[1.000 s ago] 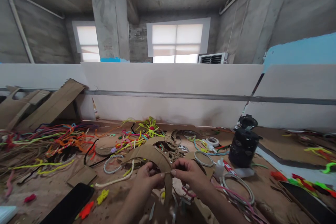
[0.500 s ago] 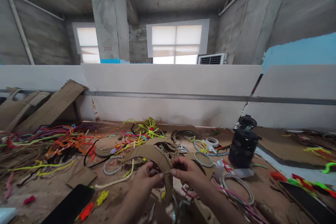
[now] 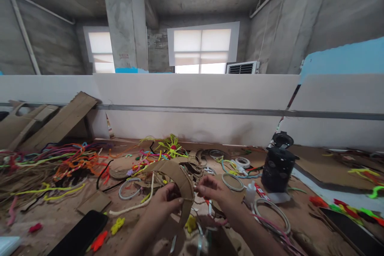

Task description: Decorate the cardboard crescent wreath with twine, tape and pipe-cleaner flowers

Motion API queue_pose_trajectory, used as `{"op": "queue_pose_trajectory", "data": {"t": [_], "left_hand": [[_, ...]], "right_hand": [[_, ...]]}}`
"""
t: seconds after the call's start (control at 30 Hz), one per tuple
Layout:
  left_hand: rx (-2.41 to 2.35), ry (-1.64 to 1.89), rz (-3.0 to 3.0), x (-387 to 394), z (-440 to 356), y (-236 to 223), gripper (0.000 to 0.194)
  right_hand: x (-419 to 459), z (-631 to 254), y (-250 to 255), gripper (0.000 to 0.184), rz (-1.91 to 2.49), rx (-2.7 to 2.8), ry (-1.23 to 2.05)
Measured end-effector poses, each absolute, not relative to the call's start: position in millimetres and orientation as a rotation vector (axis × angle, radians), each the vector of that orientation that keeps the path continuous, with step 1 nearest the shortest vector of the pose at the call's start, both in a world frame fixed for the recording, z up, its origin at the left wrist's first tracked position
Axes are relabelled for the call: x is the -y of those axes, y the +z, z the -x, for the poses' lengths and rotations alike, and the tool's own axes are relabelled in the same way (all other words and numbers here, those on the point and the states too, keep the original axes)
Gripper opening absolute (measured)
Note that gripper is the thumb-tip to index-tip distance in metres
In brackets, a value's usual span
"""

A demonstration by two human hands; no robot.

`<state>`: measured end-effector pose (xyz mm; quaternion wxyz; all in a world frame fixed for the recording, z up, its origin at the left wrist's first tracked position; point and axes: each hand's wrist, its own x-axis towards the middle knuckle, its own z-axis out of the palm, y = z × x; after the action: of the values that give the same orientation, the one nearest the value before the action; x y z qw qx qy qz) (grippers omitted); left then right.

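My left hand (image 3: 165,204) is closed on a curved cardboard strip (image 3: 183,182), thumb on its near face and fingers inside the arc. The strip arches up and over to the left, its lower end hanging toward the table. Just right of its outer edge, my right hand (image 3: 215,193) is in a pinch, slightly apart from the cardboard. Whatever lies between those fingertips is too small to make out. A cream cord (image 3: 135,209) runs beside the left wrist up to the arc. Below the hands are a yellow pipe-cleaner piece (image 3: 191,224) and scissors-like metal blades (image 3: 200,234), partly blurred.
Tangled coloured pipe cleaners (image 3: 72,168) cover the left side. A black phone (image 3: 79,234) lies at front left. On the right stand a black canister (image 3: 277,170) and a small glue bottle (image 3: 250,194), near a silvery ring (image 3: 271,216). Cardboard pieces (image 3: 60,122) lean at back left.
My right hand has come off the cardboard strip and moved a little to the right. The left hand keeps its hold, and the strip has shifted slightly left.
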<state>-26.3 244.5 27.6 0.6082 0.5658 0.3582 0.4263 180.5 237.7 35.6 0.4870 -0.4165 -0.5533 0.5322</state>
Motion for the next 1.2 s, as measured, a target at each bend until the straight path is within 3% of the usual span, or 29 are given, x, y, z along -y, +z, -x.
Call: {"op": "queue_pose_trajectory", "data": {"t": [0.3, 0.5, 0.77, 1.07, 1.2], "left_hand": [[-0.898, 1.040, -1.504, -240, 23, 35, 0.018], [-1.216, 1.009, -1.776, -238, 28, 29, 0.015], [-1.209, 0.994, -1.806, -241, 32, 30, 0.017], [-1.170, 1.173, -1.619, -257, 36, 16, 0.020], [-1.106, 1.179, -1.653, -257, 36, 19, 0.025]], "right_hand": [[-239, -186, 42, 0.020, 1.115, 1.433, 1.114], [-227, -192, 62, 0.029, 0.940, 1.234, 1.374], [-218, -221, 89, 0.033, 0.886, 1.227, 1.214], [-194, -231, 123, 0.031, 0.766, 1.143, 1.264], [-183, -241, 134, 0.029, 0.816, 1.215, 1.104]]}}
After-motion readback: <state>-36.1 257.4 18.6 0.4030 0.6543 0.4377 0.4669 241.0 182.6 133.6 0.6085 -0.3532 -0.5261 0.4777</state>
